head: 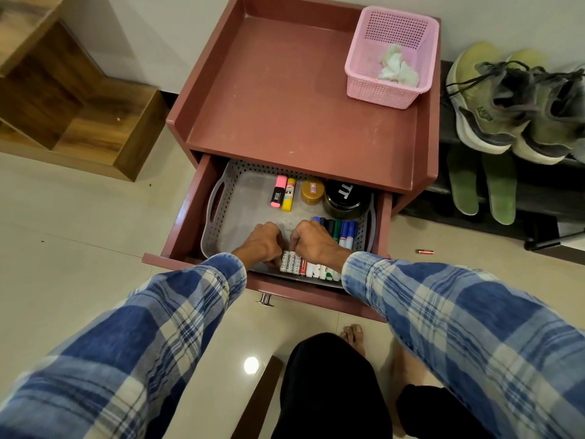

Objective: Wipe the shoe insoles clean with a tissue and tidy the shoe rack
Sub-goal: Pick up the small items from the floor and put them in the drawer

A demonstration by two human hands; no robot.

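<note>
The left hand (262, 242) and the right hand (311, 240) are both reaching into the open drawer (186, 223). Their fingers are curling tightly onto the batteries (292, 263) at the near edge of the tray (215, 198). I think they are pressing the batteries side by side into one row, so that these are not rolling about. The markers (343, 232) are lying in a similar row just beside, at the tray's right edge.

The tissue (397, 69) is lying crumpled in the basket (380, 93), at the far right corner of the cabinet (285, 90) top, probably put aside as used. The insoles (484, 185) are hanging over the rack (538, 191) edge under the shoes (493, 99), perhaps for airing. A loose battery (424, 251) is lying on the floor (95, 217) near the drawer's right corner, and it seems to be waiting for collecting.
</note>
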